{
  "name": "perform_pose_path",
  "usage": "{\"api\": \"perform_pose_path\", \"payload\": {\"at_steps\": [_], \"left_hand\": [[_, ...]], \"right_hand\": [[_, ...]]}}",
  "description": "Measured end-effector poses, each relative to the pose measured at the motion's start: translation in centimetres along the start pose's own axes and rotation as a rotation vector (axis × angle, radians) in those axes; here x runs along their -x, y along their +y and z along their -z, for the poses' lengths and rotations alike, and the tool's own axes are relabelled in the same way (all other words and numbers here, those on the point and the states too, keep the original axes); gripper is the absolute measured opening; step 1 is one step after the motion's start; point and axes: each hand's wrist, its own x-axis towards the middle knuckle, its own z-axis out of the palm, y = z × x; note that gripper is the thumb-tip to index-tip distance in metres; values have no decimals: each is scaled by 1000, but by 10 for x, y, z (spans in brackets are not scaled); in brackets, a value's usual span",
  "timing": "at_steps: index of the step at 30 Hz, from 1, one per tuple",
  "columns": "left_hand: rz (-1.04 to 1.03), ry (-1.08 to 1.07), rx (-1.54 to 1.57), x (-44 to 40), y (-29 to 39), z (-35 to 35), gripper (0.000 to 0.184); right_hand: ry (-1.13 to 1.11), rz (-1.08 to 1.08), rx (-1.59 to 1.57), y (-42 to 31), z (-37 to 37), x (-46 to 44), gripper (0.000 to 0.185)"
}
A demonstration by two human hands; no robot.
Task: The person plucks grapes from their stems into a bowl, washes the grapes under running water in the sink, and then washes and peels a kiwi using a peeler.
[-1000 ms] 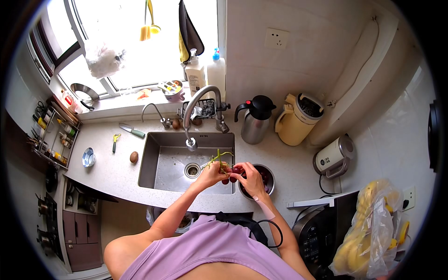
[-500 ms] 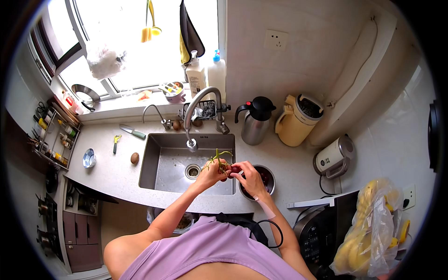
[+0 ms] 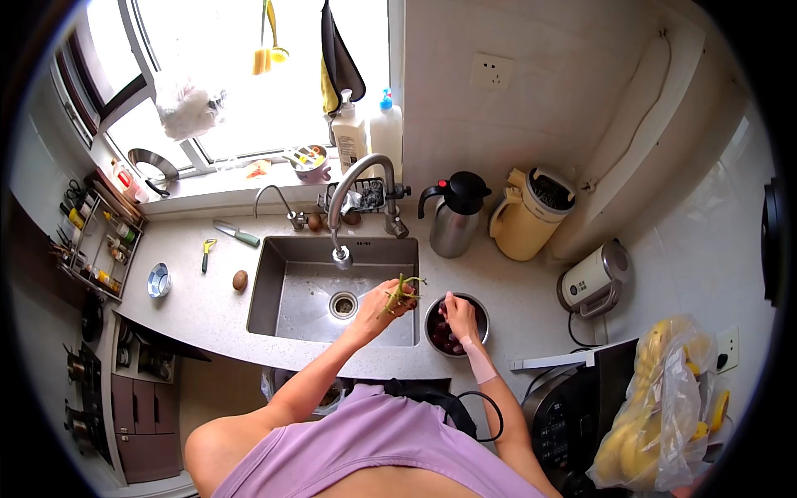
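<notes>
Over the right part of the steel sink point(image 3: 286, 311), my left hand point(image 3: 379, 309) is closed on a green grape stem point(image 3: 400, 296), with a few dark red grapes partly showing beneath it. My right hand point(image 3: 462, 318) is over the metal bowl point(image 3: 485, 332), its fingers bent together; whatever they hold, if anything, is hidden. Dark red grapes point(image 3: 442, 338) lie inside the bowl, which stands on the counter just right of the sink. The curved faucet point(image 3: 335, 207) rises behind the sink.
Left of the sink lie a knife point(image 3: 236, 233), a peeler point(image 3: 206, 255), a kiwi point(image 3: 240, 280) and a small bowl point(image 3: 159, 280). A steel thermos point(image 3: 454, 220), a yellow jug point(image 3: 525, 220) and a kettle point(image 3: 594, 278) stand right. Bagged bananas point(image 3: 652, 415) are at lower right.
My right hand has moved away from the stem, to the right and over the bowl. My left hand has turned, and the stem now tilts differently and sits slightly farther right.
</notes>
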Motion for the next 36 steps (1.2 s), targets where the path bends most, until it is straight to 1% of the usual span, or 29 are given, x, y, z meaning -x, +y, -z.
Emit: {"api": "perform_pose_path", "payload": {"at_steps": [1, 2, 3, 4, 5, 6, 8, 10, 12, 14, 15, 16, 18, 19, 23, 28, 32, 34, 35, 36], "left_hand": [[0, 0, 0, 0, -1, 2, 22], [128, -37, 213, 0, -2, 4, 18], [256, -75, 425, 0, -2, 5, 17], [253, -77, 424, 0, -4, 4, 17], [236, -51, 395, 1, -8, 2, 16], [219, -23, 366, 1, -9, 2, 16], [223, -24, 340, 1, -10, 1, 14], [258, -79, 383, 1, -7, 3, 14], [260, -101, 408, 1, -4, 2, 14], [261, -127, 431, 0, -1, 0, 13], [263, -132, 479, 0, 0, -1, 12], [263, -135, 527, -1, 2, -2, 11], [263, -121, 554, -1, 4, -3, 10], [266, -108, 581, -1, 5, -3, 9], [268, -76, 585, -1, 7, -3, 10], [330, -54, 552, 1, 8, -6, 15], [326, -55, 597, -1, 15, -3, 16], [216, -70, 555, -2, 17, -3, 18], [189, -71, 461, -1, 15, -5, 20], [189, -70, 461, 0, 15, -7, 20]], "right_hand": [[22, 58, 142, 9, 4, 0, 47], [23, 56, 142, 23, 5, 1, 47], [41, 101, 305, 41, 3, 1, 44], [59, 147, 468, 51, 4, 4, 41], [-13, 85, 525, 61, 6, 6, 33], [-11, 90, 526, 65, 6, 9, 33], [11, 193, 754, 74, 5, 16, 31], [-6, 211, 800, 53, 6, 15, 32], [2, 385, 309, 33, 0, 8, 36], [-204, 161, -396, -6, -5, 9, 39], [-289, 131, -560, -32, -1, 14, 38], [-287, 131, -560, -43, 0, 16, 38], [-310, 225, -341, -55, 1, 15, 31], [-245, 369, -255, -56, 0, 15, 29], [-226, 369, -266, -47, -2, 14, 29], [-176, 389, -126, -63, 2, 19, 24], [-148, 357, -108, -59, -2, 17, 22], [-135, 297, -106, -54, -5, 16, 19], [-136, 298, -106, -52, -5, 15, 19], [-134, 274, -92, -51, -5, 15, 18]]}}
